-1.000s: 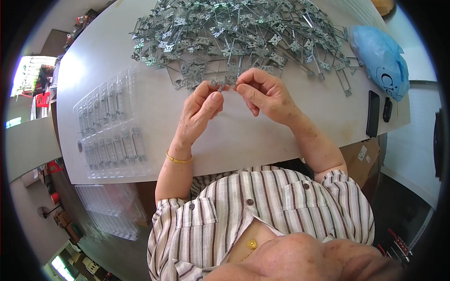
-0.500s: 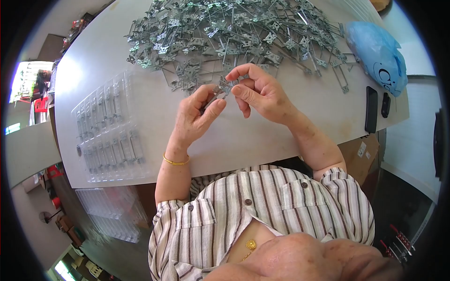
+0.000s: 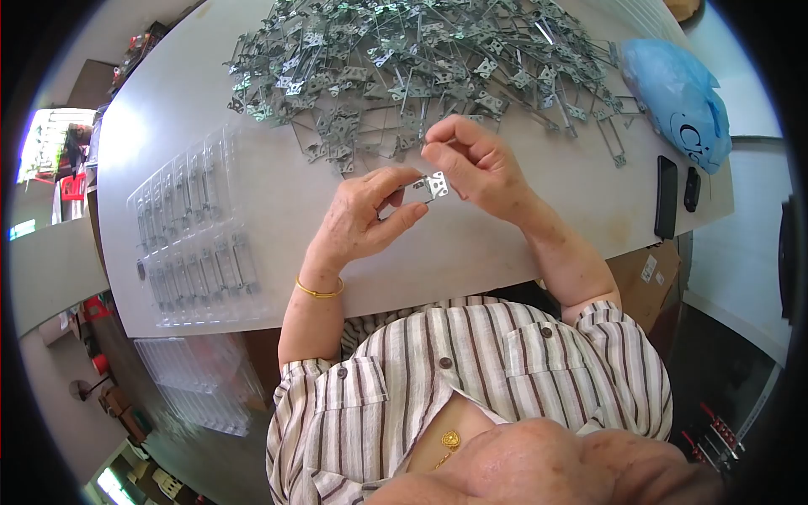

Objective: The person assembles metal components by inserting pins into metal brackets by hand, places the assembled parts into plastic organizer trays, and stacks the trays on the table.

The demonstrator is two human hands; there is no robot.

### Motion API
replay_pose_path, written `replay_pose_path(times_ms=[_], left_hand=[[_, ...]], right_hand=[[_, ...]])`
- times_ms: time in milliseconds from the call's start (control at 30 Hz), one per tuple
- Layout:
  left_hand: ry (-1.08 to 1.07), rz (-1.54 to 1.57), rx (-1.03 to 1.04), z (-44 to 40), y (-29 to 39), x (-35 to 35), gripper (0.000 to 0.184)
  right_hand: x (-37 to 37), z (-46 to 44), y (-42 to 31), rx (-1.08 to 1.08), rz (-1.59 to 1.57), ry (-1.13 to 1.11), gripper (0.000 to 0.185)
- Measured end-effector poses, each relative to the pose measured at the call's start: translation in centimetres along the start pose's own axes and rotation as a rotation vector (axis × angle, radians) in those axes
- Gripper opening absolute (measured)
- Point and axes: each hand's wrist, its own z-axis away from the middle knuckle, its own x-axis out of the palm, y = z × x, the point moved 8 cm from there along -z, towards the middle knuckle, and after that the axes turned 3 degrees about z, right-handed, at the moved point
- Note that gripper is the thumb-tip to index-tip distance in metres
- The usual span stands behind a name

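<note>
My left hand point(image 3: 358, 215) is closed on a small metal bracket point(image 3: 438, 186); its plate with holes sticks out past the thumb and forefinger, and the rest is hidden in the fingers. Just to the right and slightly farther off, my right hand point(image 3: 481, 172) has thumb and forefinger drawn together in a pinch. What lies between them, if anything, is too small to make out. A big heap of similar metal brackets point(image 3: 379, 80) with thin rods covers the far part of the table, right beyond both hands.
On the left of the white table point(image 3: 337, 290), a clear plastic tray point(image 3: 181, 265) holds rows of brackets. More clear trays point(image 3: 202, 383) sit lower, beyond the table's near edge. At right are a blue plastic bag point(image 3: 677, 101), a black phone point(image 3: 666, 198) and a small black object point(image 3: 693, 188).
The bracket in my left hand now shows its holed plate, turned toward the right. My hands have drawn slightly apart, and my right fingers have closed into a pinch.
</note>
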Motion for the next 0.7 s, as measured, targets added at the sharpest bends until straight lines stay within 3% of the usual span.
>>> replay_pose_path(times_ms=[100, 200, 300, 700], left_hand=[[0.103, 0.272, -0.109, 0.7, -1.7, -0.1, 0.033], [0.198, 0.697, -0.296, 1.3, -3.9, -0.9, 0.036], [0.237, 0.823, -0.289, 1.0, -3.7, -1.4, 0.044], [0.196, 0.756, -0.241, 0.8, -3.5, -1.0, 0.04]], right_hand=[[-1.0, -0.3, -0.6, -0.108, -0.032, 0.133, 0.01], [-1.0, -0.4, -0.6, -0.101, -0.054, 0.094, 0.01], [0.1, -0.2, -0.3, 0.075, -0.114, 0.022, 0.011], [0.7, -0.5, 0.1, -0.012, 0.104, -0.013, 0.014]])
